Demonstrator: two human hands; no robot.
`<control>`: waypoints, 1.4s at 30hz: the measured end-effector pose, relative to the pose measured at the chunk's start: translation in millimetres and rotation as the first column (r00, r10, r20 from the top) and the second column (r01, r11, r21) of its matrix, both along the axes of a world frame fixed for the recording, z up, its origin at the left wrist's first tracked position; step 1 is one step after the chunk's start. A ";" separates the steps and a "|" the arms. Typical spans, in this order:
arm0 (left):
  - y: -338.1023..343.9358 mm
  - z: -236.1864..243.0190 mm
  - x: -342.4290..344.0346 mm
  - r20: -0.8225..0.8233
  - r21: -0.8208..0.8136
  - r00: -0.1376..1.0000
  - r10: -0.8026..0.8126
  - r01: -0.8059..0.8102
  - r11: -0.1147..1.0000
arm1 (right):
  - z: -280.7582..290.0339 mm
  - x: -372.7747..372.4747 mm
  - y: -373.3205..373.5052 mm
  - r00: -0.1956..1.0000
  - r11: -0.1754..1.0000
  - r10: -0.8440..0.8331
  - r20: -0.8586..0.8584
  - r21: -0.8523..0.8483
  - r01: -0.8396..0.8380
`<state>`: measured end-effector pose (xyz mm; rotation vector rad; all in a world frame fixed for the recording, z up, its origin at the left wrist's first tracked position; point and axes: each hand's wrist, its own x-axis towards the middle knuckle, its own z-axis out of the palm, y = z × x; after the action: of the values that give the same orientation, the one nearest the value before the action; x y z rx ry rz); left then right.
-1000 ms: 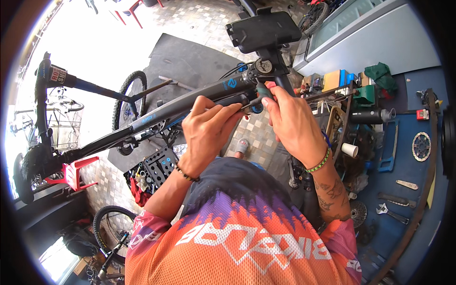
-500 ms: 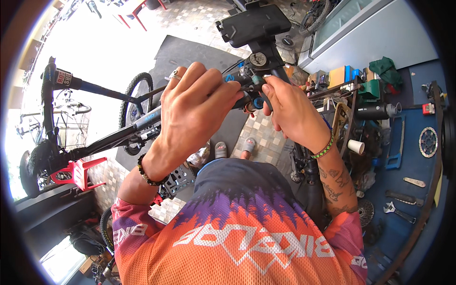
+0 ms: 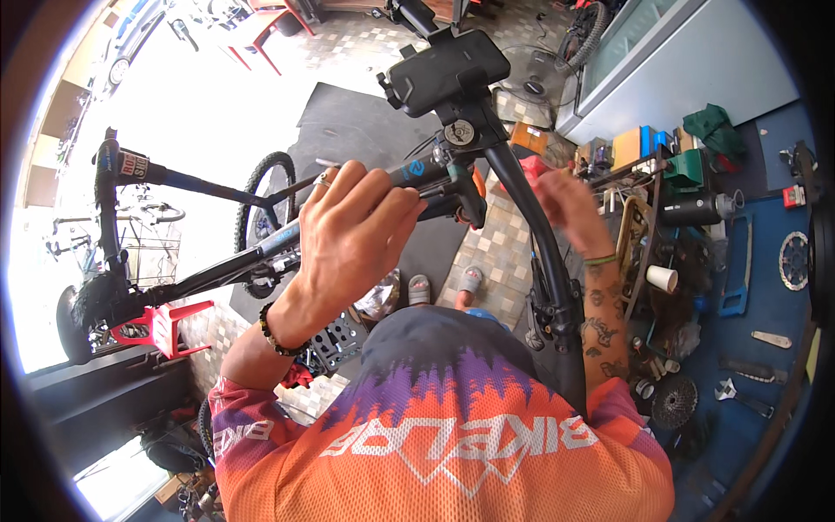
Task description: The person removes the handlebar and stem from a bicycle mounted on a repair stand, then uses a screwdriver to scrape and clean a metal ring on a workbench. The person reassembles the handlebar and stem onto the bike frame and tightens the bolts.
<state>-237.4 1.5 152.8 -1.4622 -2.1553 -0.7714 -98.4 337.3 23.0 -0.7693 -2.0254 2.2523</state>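
Observation:
My left hand point(image 3: 357, 222) is closed at the front end of a dark bicycle frame point(image 3: 261, 244), its fingers pinching something too small to make out. A thin pale stick point(image 3: 327, 163) juts out beside the ringed finger. Just right of the fingertips is a dark green and black part point(image 3: 467, 193) with an orange edge, below the stem's round cap point(image 3: 459, 132). My right hand point(image 3: 570, 209) is smeared by motion, beyond the black handlebar point(image 3: 532, 209). Something red point(image 3: 535, 178) is at its fingers; whether it is held is unclear.
A black phone holder point(image 3: 452, 70) sits on the handlebar. On the right, a blue bench point(image 3: 765, 287) carries an adjustable wrench point(image 3: 742, 398), a hacksaw point(image 3: 736, 270), a brake rotor point(image 3: 793, 261) and a paper cup point(image 3: 661, 278). A red chair point(image 3: 165, 331) is at left.
My right hand has left the front of the bicycle and moved right, past the handlebar. My left hand stays closed at the frame. The whole view has shifted slightly.

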 end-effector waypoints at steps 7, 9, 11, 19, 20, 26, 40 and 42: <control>2.9 20.9 2.2 -0.089 -0.286 0.995 0.051 -0.075 0.955 | 12.7 -54.8 -117.0 0.886 0.619 0.277 -0.372 -0.637 -0.460; 8.4 25.1 12.5 -0.155 -0.453 0.985 0.080 -0.143 0.880 | 10.5 -66.5 -119.1 0.821 0.626 0.239 -0.519 -0.564 -0.539; 20.8 20.8 25.4 -0.232 -0.559 0.961 0.151 -0.259 0.788 | 14.4 -72.2 -125.5 0.805 0.682 0.178 -0.566 -0.519 -0.515; 33.7 -29.1 28.9 -0.085 -0.346 0.956 0.282 -0.294 0.891 | 12.0 -62.4 -134.7 0.893 0.925 0.105 -0.437 -0.287 -0.249; 35.7 -32.9 31.7 -0.070 -0.306 0.947 0.313 -0.319 0.897 | 13.9 -63.0 -134.4 0.909 0.949 0.105 -0.404 -0.232 -0.213; 38.3 -54.2 29.3 -0.014 -0.230 0.943 0.334 -0.328 0.916 | 1.3 -53.8 -148.1 0.882 0.966 -0.047 -0.469 -0.245 -0.079; 101.1 -202.5 49.7 0.725 0.321 0.686 0.071 -0.427 0.846 | 12.5 -49.5 -150.9 0.746 0.685 0.090 -0.660 0.585 0.435; 102.0 -195.8 49.0 0.732 0.306 0.679 0.055 -0.401 0.864 | 15.6 -47.4 -150.8 0.793 0.666 0.074 -0.604 0.622 0.411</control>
<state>-188.3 103.6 -43.0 -0.6523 -2.3565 -1.8155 -145.8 186.5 38.6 -0.1314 -2.0912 1.1201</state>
